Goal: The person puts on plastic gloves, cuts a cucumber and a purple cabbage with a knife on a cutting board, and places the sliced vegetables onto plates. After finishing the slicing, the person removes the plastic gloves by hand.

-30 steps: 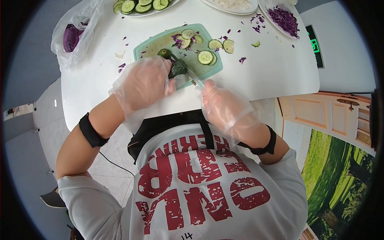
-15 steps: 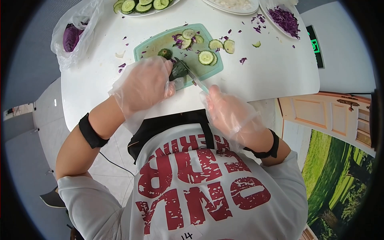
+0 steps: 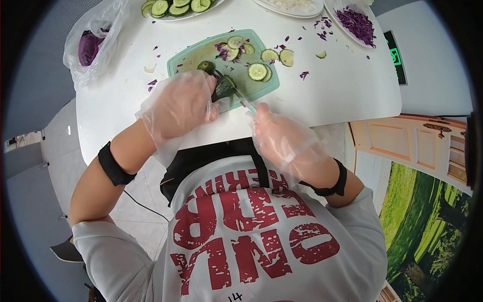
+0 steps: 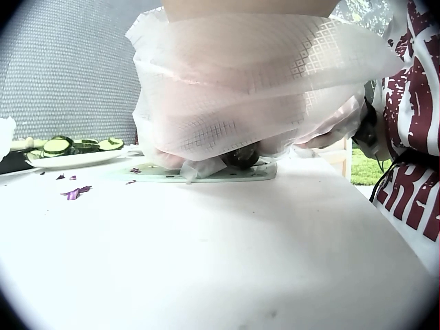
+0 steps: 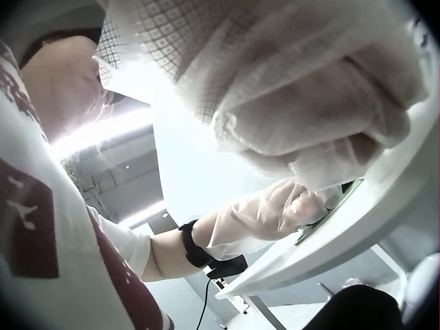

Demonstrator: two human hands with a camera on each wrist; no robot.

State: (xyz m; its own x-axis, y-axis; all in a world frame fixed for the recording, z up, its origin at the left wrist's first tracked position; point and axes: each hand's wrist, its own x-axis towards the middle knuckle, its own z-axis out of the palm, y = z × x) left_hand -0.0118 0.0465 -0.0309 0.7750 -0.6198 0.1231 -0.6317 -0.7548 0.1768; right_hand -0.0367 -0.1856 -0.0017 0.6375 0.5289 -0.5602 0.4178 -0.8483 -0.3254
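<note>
In the head view my left hand (image 3: 181, 103), in a clear plastic glove, holds a dark green cucumber (image 3: 223, 90) down on the pale green cutting board (image 3: 251, 88). Its fingers curl over the cucumber and hide part of it. My right hand (image 3: 284, 136), gloved too, grips a knife (image 3: 243, 99), with the blade at the cucumber's right end. A rounded cucumber piece (image 3: 206, 66) lies just beyond the left fingers. Cut slices (image 3: 257, 72) rest on the board's right side. The left wrist view shows the dark cucumber end (image 4: 240, 157) under the glove.
Shredded purple cabbage lies among more slices (image 3: 232, 53) on the board, with scraps around it. Two slices (image 3: 286, 57) sit right of the board. Behind are a plate of cucumber slices (image 3: 179, 10), a plate of shredded cabbage (image 3: 356, 27) and a bagged cabbage piece (image 3: 90, 48).
My right hand drew the knife back toward the body, down and right, then moved up and left again to the cucumber. The left hand has stayed nearly in place.
</note>
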